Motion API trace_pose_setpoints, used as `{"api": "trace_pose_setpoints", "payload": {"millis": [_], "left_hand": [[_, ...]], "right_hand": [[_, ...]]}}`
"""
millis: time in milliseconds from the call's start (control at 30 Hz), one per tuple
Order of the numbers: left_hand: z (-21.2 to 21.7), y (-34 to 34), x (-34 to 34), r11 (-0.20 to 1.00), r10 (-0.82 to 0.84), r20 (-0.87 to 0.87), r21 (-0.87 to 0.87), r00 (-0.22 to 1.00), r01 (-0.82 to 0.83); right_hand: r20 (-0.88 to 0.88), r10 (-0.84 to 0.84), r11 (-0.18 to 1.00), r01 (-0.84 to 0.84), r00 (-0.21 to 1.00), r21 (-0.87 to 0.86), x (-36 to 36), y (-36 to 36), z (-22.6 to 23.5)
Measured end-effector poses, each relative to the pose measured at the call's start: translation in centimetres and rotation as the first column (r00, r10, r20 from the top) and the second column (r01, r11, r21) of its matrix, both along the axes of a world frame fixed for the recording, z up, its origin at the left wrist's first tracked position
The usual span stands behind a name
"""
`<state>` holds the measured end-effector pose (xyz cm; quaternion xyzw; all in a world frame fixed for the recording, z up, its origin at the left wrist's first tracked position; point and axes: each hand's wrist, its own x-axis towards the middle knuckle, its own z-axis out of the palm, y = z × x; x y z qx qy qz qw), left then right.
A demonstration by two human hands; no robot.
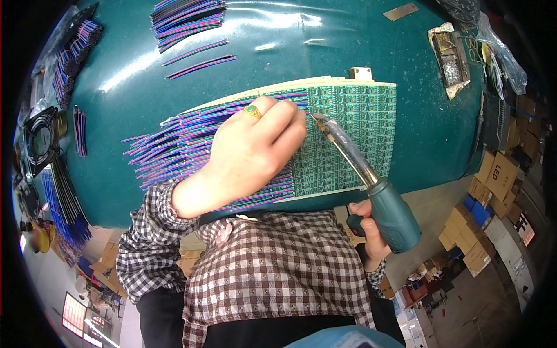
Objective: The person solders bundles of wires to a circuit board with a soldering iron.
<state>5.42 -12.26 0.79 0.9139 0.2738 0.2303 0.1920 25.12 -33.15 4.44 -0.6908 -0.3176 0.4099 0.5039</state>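
My left hand [249, 145], with a ring on one finger, rests over a green circuit board panel [354, 139]. Its fingers are bent and pinched together on a multicoloured ribbon wire, mostly hidden beneath them. My right hand [376, 236] grips the handle of a teal soldering gun [394, 214]. The gun's tip touches or hovers just above the panel beside my left fingertips; which of the two I cannot tell. Rows of pink, blue and black ribbon wires [174, 151] run out to the left from the panel, whose right part shows bare boards.
Bundles of ribbon wire [187, 23] lie at the back of the green table [278, 55], with two loose strips nearer. A small fan [43, 139] and more wires [64, 197] stand at the left. At the back right are a dirty metal tray [449, 61] and plastic bags.
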Motion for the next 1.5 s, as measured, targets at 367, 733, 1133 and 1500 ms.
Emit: {"api": "trace_pose_setpoints", "payload": {"millis": [367, 733, 1133, 1500], "left_hand": [[0.0, 0.0, 0.0, 1.000, 0.000, 0.009, 0.001, 1.000, 0.000], [0.1, 0.0, 0.0, 1.000, -0.006, 0.001, -0.005, 1.000, 0.006], [0.2, -0.2, 0.0, 1.000, 0.009, -0.015, -0.008, 1.000, -0.010], [0.1, 0.0, 0.2, 1.000, 0.010, -0.015, -0.011, 1.000, -0.011]], "right_hand": [[0.004, 0.019, 1.000, -0.019, 1.000, -0.007, 0.0, 0.0, 0.0], [0.040, 0.057, 0.998, -0.057, 0.998, -0.014, 0.2, 0.1, 0.0], [0.050, 0.036, 0.999, -0.037, 0.998, 0.005, 0.1, 0.0, 0.1], [0.112, 0.080, 0.997, -0.080, 0.991, 0.002, -0.4, 1.5, 1.0]]}}
